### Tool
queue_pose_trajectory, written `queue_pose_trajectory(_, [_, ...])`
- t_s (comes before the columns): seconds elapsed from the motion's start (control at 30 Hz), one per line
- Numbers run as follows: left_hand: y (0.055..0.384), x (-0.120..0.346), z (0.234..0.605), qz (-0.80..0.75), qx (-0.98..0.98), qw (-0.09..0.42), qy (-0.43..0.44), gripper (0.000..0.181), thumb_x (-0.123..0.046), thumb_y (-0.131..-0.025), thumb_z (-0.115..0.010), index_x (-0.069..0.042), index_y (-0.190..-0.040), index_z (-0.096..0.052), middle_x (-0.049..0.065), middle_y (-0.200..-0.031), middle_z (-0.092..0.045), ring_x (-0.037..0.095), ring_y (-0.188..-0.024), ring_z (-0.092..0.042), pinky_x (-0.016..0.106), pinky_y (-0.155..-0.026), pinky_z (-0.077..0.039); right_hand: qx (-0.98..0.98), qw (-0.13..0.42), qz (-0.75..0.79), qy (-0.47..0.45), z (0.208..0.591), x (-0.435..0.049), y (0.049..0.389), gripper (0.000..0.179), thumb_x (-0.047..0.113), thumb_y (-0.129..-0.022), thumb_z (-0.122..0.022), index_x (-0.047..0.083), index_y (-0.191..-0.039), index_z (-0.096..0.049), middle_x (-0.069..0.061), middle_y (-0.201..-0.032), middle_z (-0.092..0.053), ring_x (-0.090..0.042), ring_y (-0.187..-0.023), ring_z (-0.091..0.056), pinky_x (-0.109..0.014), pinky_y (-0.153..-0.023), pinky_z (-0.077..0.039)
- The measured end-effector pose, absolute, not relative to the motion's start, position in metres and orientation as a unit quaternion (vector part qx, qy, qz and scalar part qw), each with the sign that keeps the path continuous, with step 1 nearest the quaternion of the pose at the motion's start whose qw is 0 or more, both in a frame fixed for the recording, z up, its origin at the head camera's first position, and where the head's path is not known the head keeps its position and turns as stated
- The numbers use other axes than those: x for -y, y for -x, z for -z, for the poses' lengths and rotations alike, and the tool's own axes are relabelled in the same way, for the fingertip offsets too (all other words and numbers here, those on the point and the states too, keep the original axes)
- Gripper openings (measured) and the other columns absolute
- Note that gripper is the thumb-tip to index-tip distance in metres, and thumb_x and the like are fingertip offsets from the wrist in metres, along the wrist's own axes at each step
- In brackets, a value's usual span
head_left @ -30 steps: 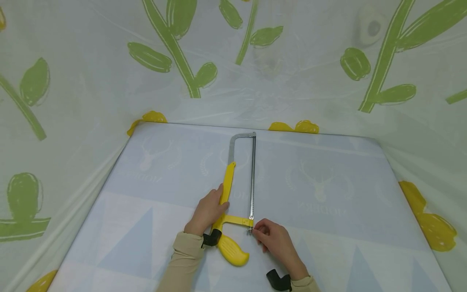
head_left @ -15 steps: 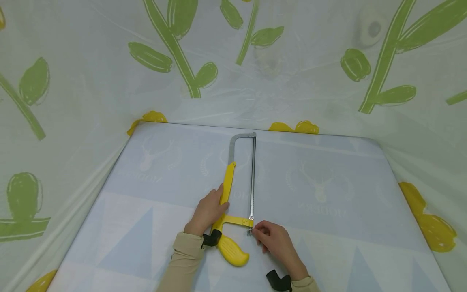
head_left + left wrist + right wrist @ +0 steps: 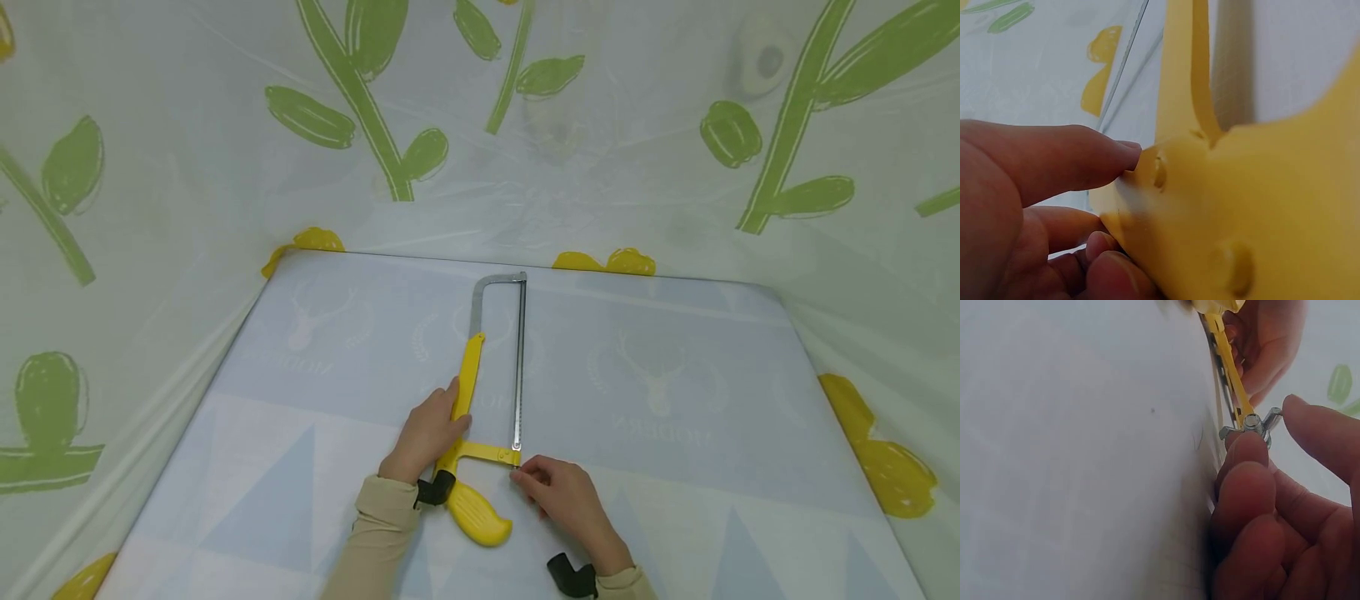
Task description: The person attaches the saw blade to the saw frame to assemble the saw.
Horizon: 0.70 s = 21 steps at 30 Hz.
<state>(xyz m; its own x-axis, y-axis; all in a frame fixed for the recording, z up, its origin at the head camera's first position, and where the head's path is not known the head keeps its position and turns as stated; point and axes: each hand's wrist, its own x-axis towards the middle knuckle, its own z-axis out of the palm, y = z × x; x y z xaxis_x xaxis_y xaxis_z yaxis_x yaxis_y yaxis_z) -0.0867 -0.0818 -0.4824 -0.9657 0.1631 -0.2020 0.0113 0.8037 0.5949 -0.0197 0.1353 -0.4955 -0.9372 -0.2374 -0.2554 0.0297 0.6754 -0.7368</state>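
A hacksaw point(image 3: 468, 367) with a yellow frame and a silver front bow lies on the table, its blade point(image 3: 519, 367) along the right side. My left hand point(image 3: 429, 433) grips the yellow frame just above the curved handle point(image 3: 480, 517); close up in the left wrist view, fingers bear on the yellow body point(image 3: 1235, 194). At the blade's near end, my right hand point(image 3: 558, 492) has its fingertips at a metal wing nut point(image 3: 1252, 423). The right wrist view has the thumb at one wing and curled fingers at the other side. In the head view those fingertips mostly cover the nut.
A pale patterned cloth point(image 3: 675, 350) covers the table. Behind and at the sides hangs a whitish curtain point(image 3: 600, 192) printed with green leaves and yellow flowers. A black wrist piece point(image 3: 572, 577) sits by the right sleeve, another point(image 3: 435, 489) by the left.
My right hand's fingertips have shifted slightly left, over the wing nut that showed beside them before. The left hand and the hacksaw have stayed put.
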Motion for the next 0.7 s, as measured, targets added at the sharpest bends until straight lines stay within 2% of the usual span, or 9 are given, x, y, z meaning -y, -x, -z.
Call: queue_pose_trajectory(0.7, [0.0853, 0.0822, 0.4827, -0.312, -0.942, 0.118, -0.048, 0.065, -0.029, -0.087, -0.056, -0.006, -0.14, -0.027, 0.006, -0.091, -0.048, 0.015, -0.058, -0.04, 0.025, -0.053, -0.037, -0.897, 0.172, 0.403, 0.061, 0.4901, -0.1354, 0.0195, 0.031, 0.047, -0.083, -0.056, 0.018, -0.086, -0.065, 0.008, -0.057, -0.054, -0.009, -0.043, -0.047, -0.024, -0.044, -0.037])
